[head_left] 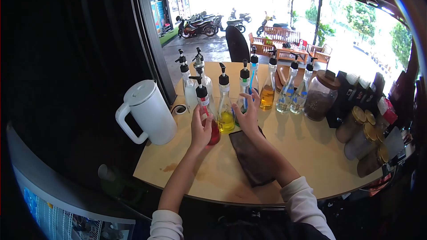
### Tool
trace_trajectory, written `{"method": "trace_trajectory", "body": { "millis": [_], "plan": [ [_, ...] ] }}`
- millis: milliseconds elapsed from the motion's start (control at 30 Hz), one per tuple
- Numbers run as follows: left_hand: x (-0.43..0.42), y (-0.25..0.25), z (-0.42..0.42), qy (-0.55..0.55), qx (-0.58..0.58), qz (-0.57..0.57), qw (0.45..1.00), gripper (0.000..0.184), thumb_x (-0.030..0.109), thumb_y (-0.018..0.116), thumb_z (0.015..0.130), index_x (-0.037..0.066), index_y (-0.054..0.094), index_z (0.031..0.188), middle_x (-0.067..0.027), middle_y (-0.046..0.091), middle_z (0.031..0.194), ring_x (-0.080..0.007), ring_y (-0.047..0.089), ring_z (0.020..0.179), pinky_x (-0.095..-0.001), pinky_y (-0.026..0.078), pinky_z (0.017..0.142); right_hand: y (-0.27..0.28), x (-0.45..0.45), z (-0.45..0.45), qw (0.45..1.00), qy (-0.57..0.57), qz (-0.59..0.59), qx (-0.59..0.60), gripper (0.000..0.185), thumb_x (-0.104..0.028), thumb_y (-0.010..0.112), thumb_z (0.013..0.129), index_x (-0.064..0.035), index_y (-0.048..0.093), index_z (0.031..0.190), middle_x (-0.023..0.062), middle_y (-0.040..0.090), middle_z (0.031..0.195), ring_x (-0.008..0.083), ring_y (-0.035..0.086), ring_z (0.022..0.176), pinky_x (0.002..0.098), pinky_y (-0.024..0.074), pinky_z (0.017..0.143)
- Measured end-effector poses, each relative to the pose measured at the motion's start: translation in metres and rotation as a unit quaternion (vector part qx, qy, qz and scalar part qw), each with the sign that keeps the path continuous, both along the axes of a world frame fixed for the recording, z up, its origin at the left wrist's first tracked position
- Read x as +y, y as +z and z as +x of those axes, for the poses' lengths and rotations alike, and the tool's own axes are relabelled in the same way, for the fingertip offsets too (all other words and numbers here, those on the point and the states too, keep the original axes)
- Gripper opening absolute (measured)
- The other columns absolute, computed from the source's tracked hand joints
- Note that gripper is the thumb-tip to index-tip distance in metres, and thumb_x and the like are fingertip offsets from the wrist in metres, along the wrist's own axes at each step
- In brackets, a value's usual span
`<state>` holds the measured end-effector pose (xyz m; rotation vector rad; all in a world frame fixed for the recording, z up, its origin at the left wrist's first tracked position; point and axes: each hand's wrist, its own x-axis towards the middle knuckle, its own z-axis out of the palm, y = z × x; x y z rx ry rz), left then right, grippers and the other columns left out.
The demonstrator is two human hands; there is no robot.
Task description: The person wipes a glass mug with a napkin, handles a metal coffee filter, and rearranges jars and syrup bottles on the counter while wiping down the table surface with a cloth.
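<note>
My left hand (201,129) is wrapped around the pump bottle of red liquid (215,135), which stands on the table. My right hand (248,114) has its fingers spread in front of a pump bottle with green liquid (244,82), partly hiding it; whether they touch is unclear. Between my hands stands a pump bottle of yellow liquid (226,121). Under my right forearm lies a folded dark cloth (247,155). Just behind the green bottle is a pump bottle with a blue tube (254,66), and beside it one with amber liquid (267,95).
A white pitcher (153,115) and a tape roll (179,109) stand left. Clear pump bottles (284,98) stand at right, near a wooden-lidded jar (319,100) and several gold-lidded jars (364,138). The wooden table (302,164) has a curved front edge. Motorcycles are parked beyond.
</note>
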<state>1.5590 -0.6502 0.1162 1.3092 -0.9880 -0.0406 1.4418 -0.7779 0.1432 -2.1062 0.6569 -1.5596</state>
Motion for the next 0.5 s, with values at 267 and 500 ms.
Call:
{"method": "trace_trajectory", "body": {
  "millis": [267, 500],
  "plan": [
    [0.014, 0.000, 0.029, 0.045, -0.036, 0.010, 0.998, 0.050, 0.015, 0.052, 0.093, -0.003, 0.031, 0.135, -0.0214, 0.047, 0.127, -0.0281, 0.050, 0.118, -0.0362, 0.038, 0.099, -0.030, -0.049, 0.000, 0.990, 0.064, 0.115, -0.041, 0.063, -0.021, 0.070, 0.079, -0.0020, 0.035, 0.128, 0.0226, 0.040, 0.128, 0.0344, 0.040, 0.122, 0.0404, 0.0324, 0.101],
    [0.021, 0.002, 0.038, 0.074, -0.055, 0.006, 0.996, 0.049, 0.015, 0.052, 0.094, -0.001, 0.030, 0.136, -0.0134, 0.047, 0.126, -0.0204, 0.049, 0.115, -0.0320, 0.037, 0.099, -0.030, -0.047, 0.005, 0.973, 0.150, 0.175, 0.034, 0.062, -0.027, 0.071, 0.080, -0.0006, 0.042, 0.128, 0.0212, 0.058, 0.116, 0.0285, 0.055, 0.113, 0.0366, 0.0412, 0.095]
  ]
}}
